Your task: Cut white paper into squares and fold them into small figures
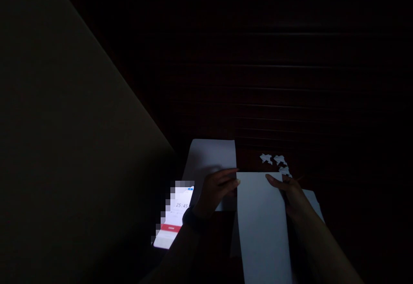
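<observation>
Head view, very dim: 1 long white sheet lies on the dark table, its top edge running between both hands. The left hand meets its upper left corner and the right hand rests on its upper right corner; whether either pinches the paper I cannot tell. A 2nd sheet lies behind the left hand, a 3rd sheet under the right forearm. 3 small paper shapes sit just beyond the top edge, bare table past them. 1 lit phone lies left.

"25:45" on the lit phone screen (rest pixelated)
</observation>
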The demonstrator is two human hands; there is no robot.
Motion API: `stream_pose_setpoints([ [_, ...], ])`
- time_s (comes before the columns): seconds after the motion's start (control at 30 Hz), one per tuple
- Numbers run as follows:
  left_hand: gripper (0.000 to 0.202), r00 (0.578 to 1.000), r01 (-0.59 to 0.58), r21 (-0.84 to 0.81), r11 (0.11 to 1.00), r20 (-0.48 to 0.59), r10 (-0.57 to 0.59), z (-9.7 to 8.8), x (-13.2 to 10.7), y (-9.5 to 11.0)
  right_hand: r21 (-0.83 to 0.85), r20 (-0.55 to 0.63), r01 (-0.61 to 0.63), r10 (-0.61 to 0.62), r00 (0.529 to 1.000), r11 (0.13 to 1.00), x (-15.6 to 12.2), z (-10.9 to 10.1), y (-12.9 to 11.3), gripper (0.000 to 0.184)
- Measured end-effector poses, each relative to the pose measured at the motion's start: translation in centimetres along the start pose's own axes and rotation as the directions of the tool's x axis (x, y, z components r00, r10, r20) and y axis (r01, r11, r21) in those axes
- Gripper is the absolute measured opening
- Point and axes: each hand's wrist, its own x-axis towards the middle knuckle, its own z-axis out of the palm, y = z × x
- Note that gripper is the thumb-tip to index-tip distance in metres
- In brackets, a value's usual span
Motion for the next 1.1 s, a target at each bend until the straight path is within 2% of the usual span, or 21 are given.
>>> stream_pose_setpoints([
  [0.13, 0.040, 0.999, -0.021, -0.034, 0.999, 0.042, 0.022, 0.4, -0.3, -0.2, 0.010, -0.003, 0.000, 0.000, 1.000, 1.000, 0.0, 0.1, 0.0, 0.029],
  [0.27, 0.029, 1.000, 0.006, 0.058, 0.998, 0.015, -0.007, 0.7, -0.4, -0.3, 0.007, 0.002, 0.003, -0.003, 1.000, 1.000, -0.2, 0.2, -0.1, 0.027],
  [0.47, 0.034, 1.000, 0.025, 0.014, 1.000, -0.005, -0.025, 1.0, -0.3, -0.8, 0.040, 0.000, 0.026, -0.026, 1.000, 0.999, -0.4, 0.4, -0.3, 0.028],
  [0.57, 0.039, 0.999, 0.042, 0.020, 0.999, 0.025, -0.043, 1.0, -0.6, -0.8, 0.060, -0.017, 0.052, -0.051, 0.999, 0.997, -0.3, 0.2, -0.4, 0.027],
  [0.73, 0.031, 0.993, 0.014, 0.150, 0.989, 0.116, -0.032, 1.0, -1.0, -0.7, 0.057, -0.064, 0.084, -0.080, 0.995, 0.995, -0.1, -0.4, -0.7, 0.026],
  [0.93, 0.035, 1.000, 0.023, 0.184, 0.983, -0.002, -0.024, 1.4, -0.3, -1.8, 0.010, -0.078, 0.140, -0.139, 0.987, 0.990, -0.3, -0.1, -0.6, 0.031],
  [1.1, 0.039, 0.972, 0.019, 0.268, 0.963, -0.231, 0.045, 1.3, 0.6, -2.4, -0.069, 0.038, 0.134, -0.132, 0.991, 0.989, -0.7, 1.3, -0.1, 0.050],
])
